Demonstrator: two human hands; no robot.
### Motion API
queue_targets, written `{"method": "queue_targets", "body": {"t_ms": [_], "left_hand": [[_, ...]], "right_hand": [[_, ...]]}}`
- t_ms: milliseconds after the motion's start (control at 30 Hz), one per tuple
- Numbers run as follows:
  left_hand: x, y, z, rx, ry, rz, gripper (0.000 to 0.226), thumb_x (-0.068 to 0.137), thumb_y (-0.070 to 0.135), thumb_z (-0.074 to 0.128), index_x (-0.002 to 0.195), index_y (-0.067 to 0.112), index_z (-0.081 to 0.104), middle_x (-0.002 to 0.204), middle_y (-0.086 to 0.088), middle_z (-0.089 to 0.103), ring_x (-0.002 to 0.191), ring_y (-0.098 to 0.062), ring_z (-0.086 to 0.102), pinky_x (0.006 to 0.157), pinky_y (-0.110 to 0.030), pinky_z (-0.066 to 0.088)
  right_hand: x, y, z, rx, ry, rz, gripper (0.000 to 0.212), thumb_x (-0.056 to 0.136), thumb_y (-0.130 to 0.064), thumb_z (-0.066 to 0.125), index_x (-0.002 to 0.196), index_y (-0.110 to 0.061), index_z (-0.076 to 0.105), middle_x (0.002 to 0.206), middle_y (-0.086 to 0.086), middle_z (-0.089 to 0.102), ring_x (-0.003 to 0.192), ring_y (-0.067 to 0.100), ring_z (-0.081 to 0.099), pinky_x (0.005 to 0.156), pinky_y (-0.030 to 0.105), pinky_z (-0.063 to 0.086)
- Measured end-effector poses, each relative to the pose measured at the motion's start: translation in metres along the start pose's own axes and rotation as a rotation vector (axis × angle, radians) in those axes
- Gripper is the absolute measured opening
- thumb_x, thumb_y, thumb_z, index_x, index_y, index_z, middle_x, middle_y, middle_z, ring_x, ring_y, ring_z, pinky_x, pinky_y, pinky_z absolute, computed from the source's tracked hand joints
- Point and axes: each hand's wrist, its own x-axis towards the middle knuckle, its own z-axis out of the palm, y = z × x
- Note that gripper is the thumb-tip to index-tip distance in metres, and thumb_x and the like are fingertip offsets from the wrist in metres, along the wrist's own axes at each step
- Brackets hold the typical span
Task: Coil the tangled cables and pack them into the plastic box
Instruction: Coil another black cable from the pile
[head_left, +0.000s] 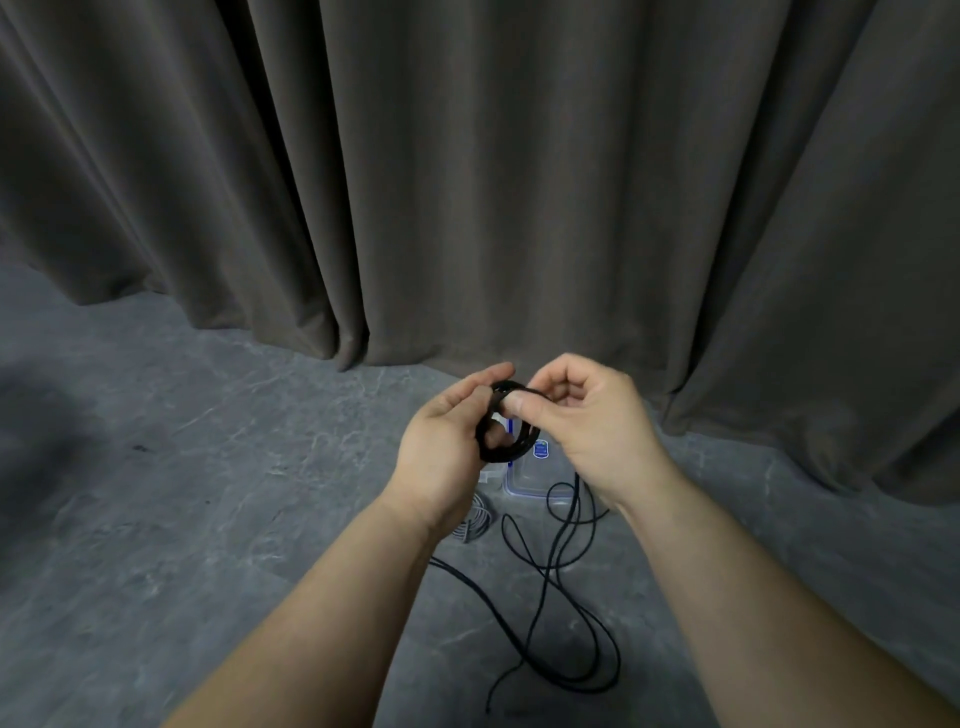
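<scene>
both the left hand (447, 447) and right hand (587, 431) gripped the black cable coil (506, 423) between them, its loose tail (561, 587) trailing on the floor below, the plastic box (530, 480) just beneath.

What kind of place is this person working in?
Probably an indoor room or studio, though it is hard to say more. A heavy dark curtain hangs down to a grey marbled floor, where a clear plastic box and loose black cable lie.
</scene>
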Motion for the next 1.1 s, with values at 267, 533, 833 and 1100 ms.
{"method": "queue_targets", "body": {"t_ms": [267, 533, 833, 1100], "left_hand": [[-0.004, -0.004, 0.001, 0.074, -0.054, -0.008, 0.034, 0.104, 0.019, 0.036, 0.115, 0.007, 0.065, 0.089, -0.014, 0.052, 0.058, -0.011, 0.041, 0.061, -0.022, 0.048], [-0.005, 0.003, 0.004, 0.048, -0.093, 0.047, 0.029, 0.101, 0.005, 0.036, 0.115, 0.003, 0.061, 0.073, 0.001, 0.055, 0.053, -0.009, 0.035, 0.062, -0.022, 0.044], [-0.003, 0.011, -0.002, -0.205, -0.168, -0.023, 0.032, 0.098, 0.002, 0.035, 0.118, -0.001, 0.059, 0.069, -0.004, 0.057, 0.049, -0.007, 0.034, 0.062, -0.023, 0.042], [-0.004, 0.014, -0.002, -0.123, -0.196, -0.044, 0.033, 0.099, 0.0, 0.033, 0.123, -0.001, 0.056, 0.069, -0.002, 0.052, 0.051, -0.007, 0.037, 0.06, -0.023, 0.041]], "right_hand": [[0.001, 0.001, -0.002, 0.053, -0.011, -0.011, 0.017, 0.078, -0.004, 0.075, 0.071, -0.014, 0.064, 0.063, 0.005, 0.069, 0.062, 0.012, 0.063, 0.067, 0.025, 0.05], [0.006, 0.009, -0.003, 0.079, 0.101, 0.099, 0.018, 0.081, -0.009, 0.072, 0.071, -0.022, 0.064, 0.059, -0.012, 0.061, 0.058, 0.0, 0.053, 0.06, 0.02, 0.041], [0.002, 0.01, 0.004, 0.222, 0.034, 0.14, 0.024, 0.094, -0.011, 0.059, 0.087, -0.028, 0.073, 0.087, 0.004, 0.075, 0.084, 0.024, 0.07, 0.082, 0.046, 0.057], [0.003, 0.004, 0.003, 0.438, 0.033, 0.244, 0.019, 0.094, -0.006, 0.055, 0.086, -0.01, 0.071, 0.07, 0.006, 0.062, 0.059, 0.016, 0.051, 0.059, 0.024, 0.047]]}}
